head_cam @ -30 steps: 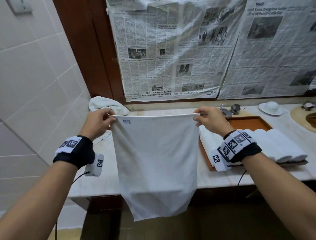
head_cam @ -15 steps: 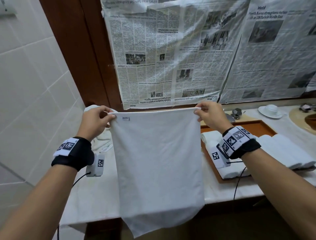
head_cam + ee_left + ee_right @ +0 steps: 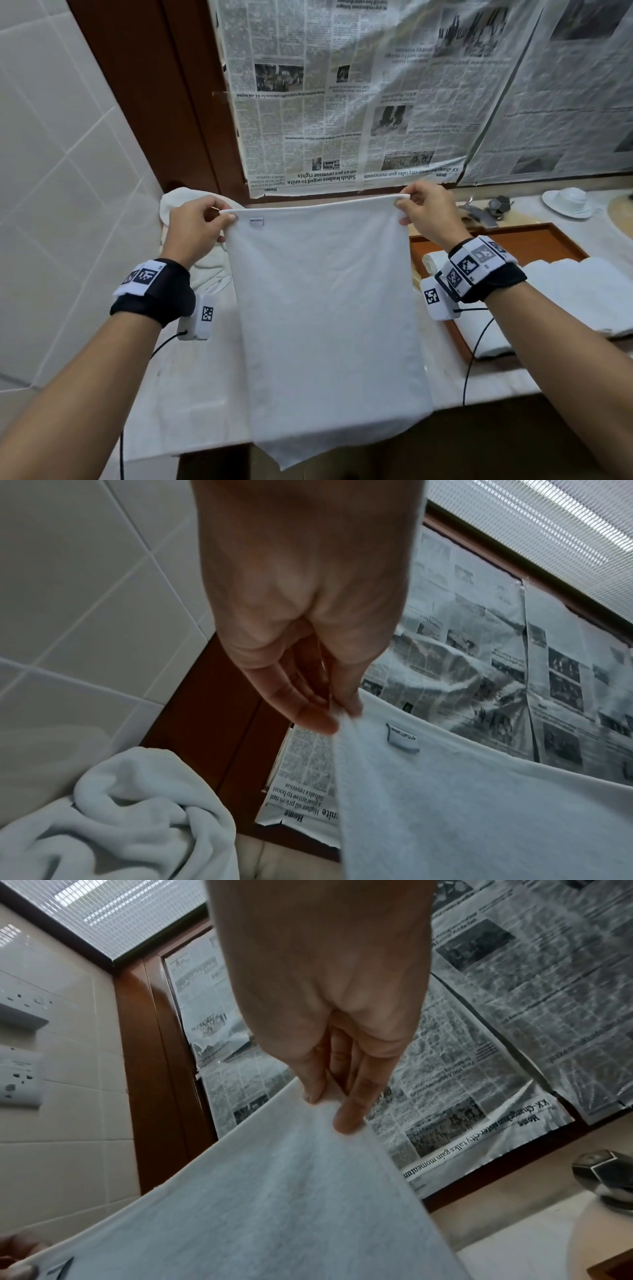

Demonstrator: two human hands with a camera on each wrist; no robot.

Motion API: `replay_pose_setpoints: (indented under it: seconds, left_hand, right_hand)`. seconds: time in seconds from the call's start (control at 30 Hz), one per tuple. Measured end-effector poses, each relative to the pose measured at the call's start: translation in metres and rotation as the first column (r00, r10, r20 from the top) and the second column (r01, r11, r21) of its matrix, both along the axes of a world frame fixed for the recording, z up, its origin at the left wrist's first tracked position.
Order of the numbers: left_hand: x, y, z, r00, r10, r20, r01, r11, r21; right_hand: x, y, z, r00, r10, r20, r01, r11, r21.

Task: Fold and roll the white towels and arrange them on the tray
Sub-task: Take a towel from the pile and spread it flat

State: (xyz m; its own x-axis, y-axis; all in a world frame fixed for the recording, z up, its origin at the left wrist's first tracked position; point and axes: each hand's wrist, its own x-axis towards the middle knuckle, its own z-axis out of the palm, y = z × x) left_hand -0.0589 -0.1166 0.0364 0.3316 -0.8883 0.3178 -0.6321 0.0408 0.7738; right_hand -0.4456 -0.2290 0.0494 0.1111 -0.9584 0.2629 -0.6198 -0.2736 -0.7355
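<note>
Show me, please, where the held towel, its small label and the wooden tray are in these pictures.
held towel (image 3: 325,308): head view, middle of the hanging cloth.
label (image 3: 403,739): left wrist view, centre of the tag.
wooden tray (image 3: 534,240): head view, bare floor near its far rim.

Counter: I see a pale marble top.
Left of my grip: a crumpled towel.
Right of my grip: a wooden tray, a white saucer.

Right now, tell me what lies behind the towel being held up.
The held towel, pinched at its top corners by the left hand and right hand, hangs before the countertop. Crumpled towels show at left, the tray at right; whatever lies directly behind is covered.
</note>
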Motion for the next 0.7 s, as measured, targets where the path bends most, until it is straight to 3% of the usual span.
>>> replay_pose_setpoints:
  seconds: [0.27,0.53,0.7]
  left_hand:
    - [0.017,-0.083,-0.048,0.998,0.057,-0.024,-0.054,0.992,0.111]
    - [0.014,-0.179,-0.121,0.989,0.142,-0.050,-0.122,0.952,0.282]
    - [0.013,-0.226,-0.167,0.985,0.173,0.005,-0.165,0.928,0.335]
  right_hand:
    - [0.022,-0.083,-0.048,1.000,0.011,0.023,-0.014,0.993,0.121]
    - [0.033,-0.185,-0.133,0.998,-0.011,0.061,-0.008,0.955,0.297]
    - [0.038,-0.229,-0.184,0.999,0.015,0.036,-0.028,0.925,0.378]
